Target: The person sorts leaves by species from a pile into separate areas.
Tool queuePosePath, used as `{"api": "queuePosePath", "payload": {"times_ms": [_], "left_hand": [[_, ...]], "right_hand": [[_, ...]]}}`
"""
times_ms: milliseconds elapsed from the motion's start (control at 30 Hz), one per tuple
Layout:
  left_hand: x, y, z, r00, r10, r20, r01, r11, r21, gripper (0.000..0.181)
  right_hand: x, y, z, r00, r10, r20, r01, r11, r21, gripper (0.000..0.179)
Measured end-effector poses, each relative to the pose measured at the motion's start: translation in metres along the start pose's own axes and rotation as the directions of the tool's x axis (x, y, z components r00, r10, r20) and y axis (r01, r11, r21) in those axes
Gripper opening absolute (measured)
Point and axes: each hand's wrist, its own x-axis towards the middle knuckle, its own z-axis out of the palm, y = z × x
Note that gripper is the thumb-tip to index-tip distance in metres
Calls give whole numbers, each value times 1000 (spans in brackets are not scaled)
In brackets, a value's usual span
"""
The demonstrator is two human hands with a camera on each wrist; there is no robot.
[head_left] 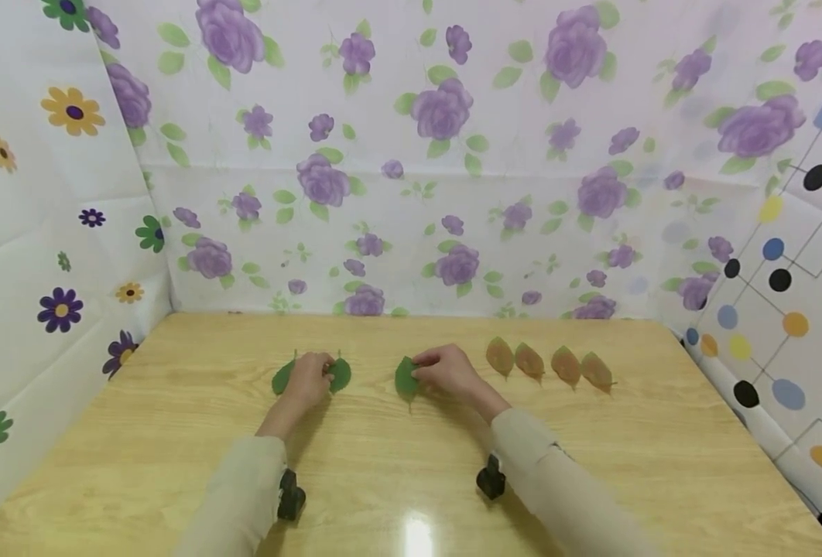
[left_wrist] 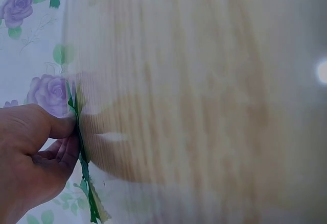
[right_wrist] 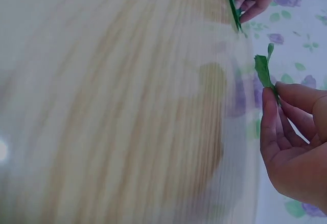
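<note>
Two green leaves lie side by side at the left of the table, the outer leaf [head_left: 282,377] partly behind my left hand [head_left: 309,377]. My left hand's thumb and curled fingers are at the edge of the inner green leaf [head_left: 341,375], pinching it close to the wood. Nearer the middle, my right hand [head_left: 447,370] pinches another green leaf [head_left: 405,377] by its right side between thumb and fingertips. In the right wrist view this held leaf [right_wrist: 263,71] stands up from the fingertips, its surface bent.
Several reddish-brown leaves [head_left: 566,366] lie in a row to the right of my right hand. The wooden table [head_left: 383,464] meets a flowered cloth [head_left: 397,232] at its back edge. Patterned cloths also hang at the left and right sides.
</note>
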Motion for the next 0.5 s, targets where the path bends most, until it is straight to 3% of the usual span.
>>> {"api": "queuePosePath", "payload": {"times_ms": [433,500], "left_hand": [[23,19,5,998,54,14,-54,998,10,25],[25,22,6,998,38,41,-38,999,-1,26]], "right_hand": [[23,-4,10,993,48,-107,-47,999,12,24],[25,-4,12,991,43,-127,-45,999,-9,24]]}}
